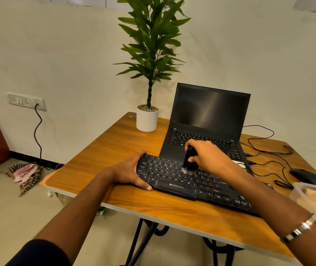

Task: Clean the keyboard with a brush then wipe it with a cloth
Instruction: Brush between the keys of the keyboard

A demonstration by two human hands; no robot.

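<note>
A black keyboard (174, 179) lies across the wooden table (115, 150), in front of an open laptop. My left hand (130, 172) grips the keyboard's left end, thumb on the near edge and fingers over the far corner. My right hand (207, 156) is closed around a small black brush (190, 160), held upright with its pale bristles touching the keys near the keyboard's middle. A checked cloth (25, 174) lies crumpled on the floor to the left of the table.
An open black laptop (209, 120) stands behind the keyboard. A white pot with a tall green plant (147, 119) sits at the table's far corner. A black mouse (305, 176) with cables and a clear plastic box (314, 196) are at the right. A wall socket (26, 100) has a cord plugged in.
</note>
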